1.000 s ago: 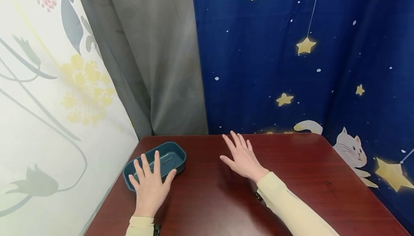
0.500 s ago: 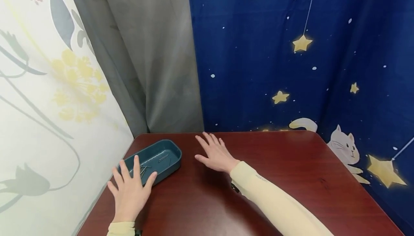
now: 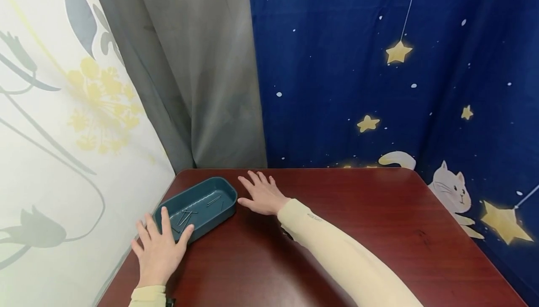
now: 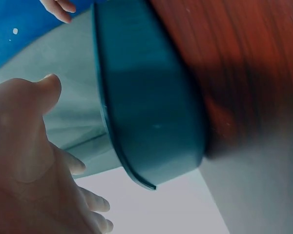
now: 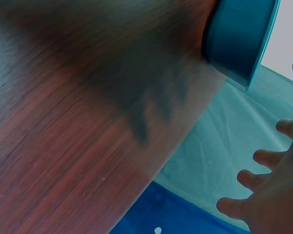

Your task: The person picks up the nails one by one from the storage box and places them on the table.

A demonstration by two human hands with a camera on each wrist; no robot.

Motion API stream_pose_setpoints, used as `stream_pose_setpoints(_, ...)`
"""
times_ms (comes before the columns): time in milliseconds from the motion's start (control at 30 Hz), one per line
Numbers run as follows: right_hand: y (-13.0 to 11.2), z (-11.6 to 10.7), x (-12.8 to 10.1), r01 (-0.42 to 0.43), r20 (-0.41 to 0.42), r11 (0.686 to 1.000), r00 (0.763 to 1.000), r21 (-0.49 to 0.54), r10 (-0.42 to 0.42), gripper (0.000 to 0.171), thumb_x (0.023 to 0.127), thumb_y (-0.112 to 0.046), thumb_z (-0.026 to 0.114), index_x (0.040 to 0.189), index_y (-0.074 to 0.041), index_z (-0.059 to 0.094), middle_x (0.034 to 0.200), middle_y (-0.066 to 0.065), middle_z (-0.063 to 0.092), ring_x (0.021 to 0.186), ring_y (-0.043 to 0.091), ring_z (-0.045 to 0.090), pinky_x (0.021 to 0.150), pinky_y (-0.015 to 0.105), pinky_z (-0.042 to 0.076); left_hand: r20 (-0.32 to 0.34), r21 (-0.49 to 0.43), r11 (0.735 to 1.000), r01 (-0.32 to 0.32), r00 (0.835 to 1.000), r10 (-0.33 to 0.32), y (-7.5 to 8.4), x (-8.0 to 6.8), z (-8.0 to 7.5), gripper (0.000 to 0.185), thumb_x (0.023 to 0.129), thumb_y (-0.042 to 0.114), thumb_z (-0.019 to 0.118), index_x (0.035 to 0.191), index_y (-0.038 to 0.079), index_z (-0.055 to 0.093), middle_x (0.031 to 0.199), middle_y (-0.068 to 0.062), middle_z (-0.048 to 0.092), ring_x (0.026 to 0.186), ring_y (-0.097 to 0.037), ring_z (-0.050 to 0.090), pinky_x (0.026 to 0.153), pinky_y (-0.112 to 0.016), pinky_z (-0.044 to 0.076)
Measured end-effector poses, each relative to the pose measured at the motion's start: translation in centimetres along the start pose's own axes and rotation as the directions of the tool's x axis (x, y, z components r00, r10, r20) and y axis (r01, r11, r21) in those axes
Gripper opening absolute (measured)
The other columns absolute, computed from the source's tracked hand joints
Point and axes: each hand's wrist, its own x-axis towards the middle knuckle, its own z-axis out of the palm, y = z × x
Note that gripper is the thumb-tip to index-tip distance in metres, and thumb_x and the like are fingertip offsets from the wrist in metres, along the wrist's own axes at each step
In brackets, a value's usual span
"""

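Note:
A dark teal rectangular tray (image 3: 202,225) with rounded corners lies slantwise at the table's left back. Several thin metal pieces, like nails or pins (image 3: 185,217), are scattered on its floor. My left hand (image 3: 159,253) is spread at the tray's near left end, fingers straight; in the left wrist view a gap shows between the thumb (image 4: 49,92) and the tray's wall (image 4: 151,107). Beside the tray's right end hovers my right hand (image 3: 263,197), fingers spread, holding nothing. In the right wrist view its fingers (image 5: 268,158) stand apart from the tray (image 5: 239,39).
Under everything is a reddish-brown wooden table (image 3: 379,241). A white flowered curtain (image 3: 84,180) borders its left side. Behind stand a grey curtain (image 3: 219,87) and a blue starry one (image 3: 337,73), which continues along the right.
Both hands have moved left: the right hand has come close to the tray's right end, the left to its near left end. The tray appears to stay put while the head view shifts slightly.

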Motion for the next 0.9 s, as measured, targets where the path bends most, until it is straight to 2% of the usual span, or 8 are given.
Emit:
stream_pose_setpoints(200,-0.8,1.0,1.3,-0.007,0.026,1.0,1.0,0.006,0.006,0.076,0.099,-0.066,0.042,0.162,-0.03,0.021,0.167,0.007,0.017,0.15,0.035,0.019,0.114,0.064,0.02,0.096,-0.014,0.999,0.052,0.994,-0.05,-1.6,0.6,0.3,0.107,0.096,0.071,0.041,0.158,-0.005,-0.001,0.157,-0.04,-0.008,0.143,-0.057,-0.016,0.099,-0.081,-0.004)
stream_pose_setpoints(367,-0.8,1.9,1.8,-0.016,0.051,1.0,0.999,0.008,0.016,0.076,0.099,-0.067,0.039,0.163,-0.028,0.02,0.167,0.008,0.017,0.151,0.036,0.018,0.114,0.064,0.019,0.22,-0.006,0.996,0.084,0.972,-0.081,-2.1,1.0,0.4,0.115,0.094,0.076,0.038,0.155,-0.012,-0.005,0.159,-0.037,-0.011,0.144,-0.055,-0.018,0.102,-0.079,-0.006)
stream_pose_setpoints(433,-0.8,2.1,1.9,-0.026,0.05,1.0,0.998,0.01,0.025,0.076,0.1,-0.066,0.038,0.163,-0.028,0.02,0.167,0.008,0.017,0.151,0.035,0.017,0.115,0.063,0.018,0.247,-0.011,0.996,0.087,0.966,-0.082,-2.2,1.1,0.4,0.116,0.094,0.076,0.038,0.154,-0.013,-0.005,0.159,-0.036,-0.013,0.144,-0.053,-0.019,0.102,-0.079,-0.008)
stream_pose_setpoints(700,-1.0,3.1,2.0,-0.044,0.064,0.999,0.997,0.022,0.042,0.073,0.101,-0.066,0.034,0.163,-0.03,0.018,0.167,0.008,0.017,0.15,0.036,0.017,0.114,0.063,0.018,0.248,-0.021,0.998,0.064,0.967,-0.057,-2.7,0.9,0.6,0.115,0.095,0.075,0.04,0.154,-0.014,-0.003,0.159,-0.037,-0.008,0.145,-0.05,-0.018,0.101,-0.08,-0.009)
stream_pose_setpoints(900,-1.3,2.9,1.6,-0.029,0.052,0.999,0.998,0.029,0.028,0.073,0.101,-0.067,0.031,0.163,-0.03,0.019,0.166,0.009,0.019,0.149,0.037,0.02,0.114,0.064,0.02,0.26,-0.029,0.999,0.042,0.965,-0.033,-3.0,1.1,0.6,0.114,0.095,0.075,0.04,0.154,-0.012,-0.004,0.161,-0.034,-0.009,0.146,-0.05,-0.018,0.101,-0.08,-0.008)
